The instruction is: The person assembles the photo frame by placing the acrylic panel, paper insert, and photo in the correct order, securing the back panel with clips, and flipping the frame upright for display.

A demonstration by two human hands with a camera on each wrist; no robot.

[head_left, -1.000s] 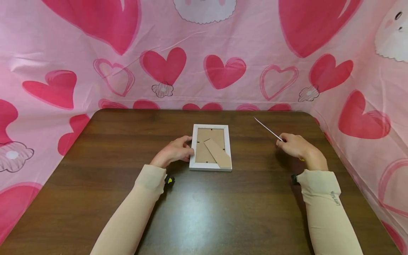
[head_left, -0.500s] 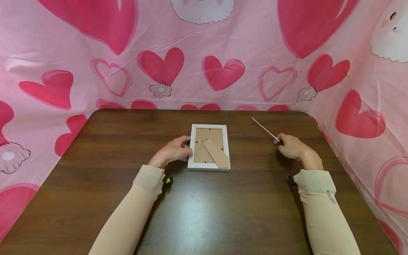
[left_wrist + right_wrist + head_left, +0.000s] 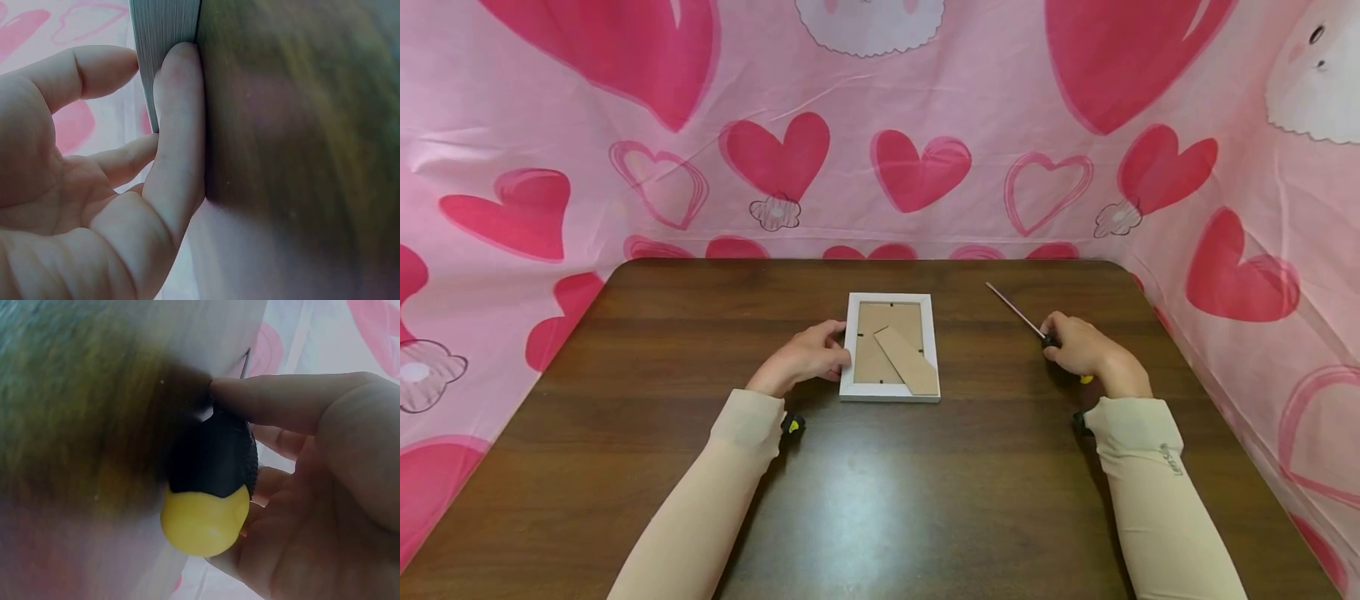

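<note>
A white picture frame (image 3: 847, 379) lies back side up near the middle of the table, its brown backing board (image 3: 898, 315) showing. A tan easel leg (image 3: 908, 364) slants across that board. My left hand (image 3: 805, 354) holds the frame's left edge; in the left wrist view, fingertips sit at the frame's side (image 3: 164, 28), one finger lying along the tabletop. To the right, my right hand (image 3: 1082, 346) grips a screwdriver by its black and yellow handle (image 3: 209, 469). The thin metal shaft (image 3: 1017, 311) points away and to the left.
The dark brown wooden table (image 3: 880, 500) has rounded far corners. Pink cloth (image 3: 850, 83) printed with hearts hangs behind it and along both sides. Small black wrist devices (image 3: 792, 424) show below the cuffs.
My right hand has shifted slightly left with the screwdriver, and more of its handle shows. My left hand stays at the frame's edge. The whole view has drifted a little.
</note>
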